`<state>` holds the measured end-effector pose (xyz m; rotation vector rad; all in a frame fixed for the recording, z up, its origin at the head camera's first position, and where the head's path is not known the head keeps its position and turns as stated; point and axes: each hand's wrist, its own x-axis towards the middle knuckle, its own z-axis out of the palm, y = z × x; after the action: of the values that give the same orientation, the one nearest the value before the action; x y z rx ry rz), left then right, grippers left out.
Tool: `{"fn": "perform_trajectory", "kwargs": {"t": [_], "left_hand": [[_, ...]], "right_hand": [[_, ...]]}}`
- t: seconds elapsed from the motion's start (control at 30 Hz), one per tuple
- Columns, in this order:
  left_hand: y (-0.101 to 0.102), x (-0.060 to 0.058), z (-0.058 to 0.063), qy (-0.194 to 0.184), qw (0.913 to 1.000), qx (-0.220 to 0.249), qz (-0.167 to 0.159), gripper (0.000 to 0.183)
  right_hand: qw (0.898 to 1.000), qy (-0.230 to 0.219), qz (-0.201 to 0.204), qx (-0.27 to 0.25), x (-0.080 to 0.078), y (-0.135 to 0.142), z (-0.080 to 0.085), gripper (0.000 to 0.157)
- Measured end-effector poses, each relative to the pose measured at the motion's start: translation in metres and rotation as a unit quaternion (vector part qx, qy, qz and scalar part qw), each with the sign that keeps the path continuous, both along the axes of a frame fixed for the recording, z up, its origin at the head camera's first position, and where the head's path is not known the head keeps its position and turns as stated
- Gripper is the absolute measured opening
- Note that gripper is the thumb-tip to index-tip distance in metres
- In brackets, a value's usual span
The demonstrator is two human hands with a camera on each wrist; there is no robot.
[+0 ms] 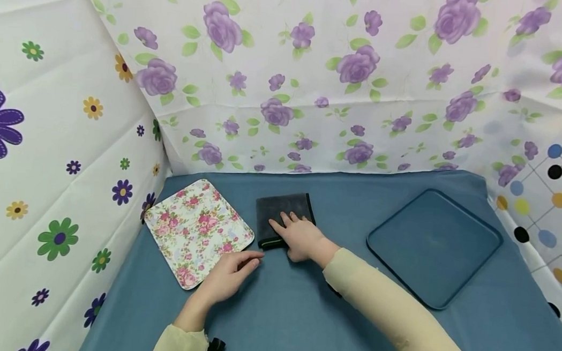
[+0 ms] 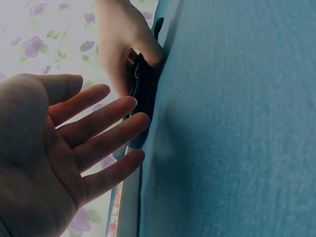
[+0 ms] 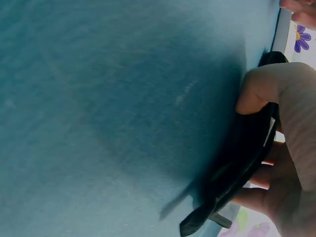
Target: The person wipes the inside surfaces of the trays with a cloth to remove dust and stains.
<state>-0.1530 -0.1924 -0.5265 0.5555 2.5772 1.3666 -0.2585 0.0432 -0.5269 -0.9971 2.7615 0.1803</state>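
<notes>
A flat, dark grey zip pouch (image 1: 271,210) lies on the cloth-covered table, its black zipped edge towards me. My right hand (image 1: 301,238) holds it, fingers spread over its top and thumb down at the near edge. In the right wrist view, the thumb (image 3: 256,94) sits at the front of the pouch (image 3: 237,158), with several fingers across the other side. My left hand (image 1: 231,272) hovers to the left of the near edge, holding nothing. From the left wrist, that hand (image 2: 74,143) shows its palm and parted fingers, with the pouch (image 2: 143,89) beyond.
A floral square tray (image 1: 200,229) lies left of the pouch, beside the left hand. At the right stands a blue tray (image 1: 433,244) with a raised rim. Blue cloth (image 1: 291,316) covers the table, and patterned sheets (image 1: 276,89) hang behind and at both sides.
</notes>
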Motion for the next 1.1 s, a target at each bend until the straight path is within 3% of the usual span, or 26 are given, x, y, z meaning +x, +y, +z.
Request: {"fn": "perform_trajectory", "kwargs": {"t": [0.2,0.57,0.83,1.1], "left_hand": [[0.000,0.001,0.000,0.001,1.0000,-0.003,-0.001,0.038],[0.001,0.002,0.000,0.005,1.0000,0.002,-0.001,0.039],[0.000,0.005,-0.002,-0.002,1.0000,0.007,0.005,0.036],[-0.001,0.007,-0.003,0.006,1.0000,-0.001,0.007,0.035]], "right_hand": [[1.000,0.007,-0.001,0.014,0.001,-0.010,0.003,0.086],[0.995,0.090,-0.014,0.038,0.001,-0.020,-0.002,0.080],[0.993,0.100,-0.058,0.032,0.006,-0.026,-0.009,0.078],[0.989,0.102,-0.084,0.069,0.008,-0.030,-0.008,0.079]]}}
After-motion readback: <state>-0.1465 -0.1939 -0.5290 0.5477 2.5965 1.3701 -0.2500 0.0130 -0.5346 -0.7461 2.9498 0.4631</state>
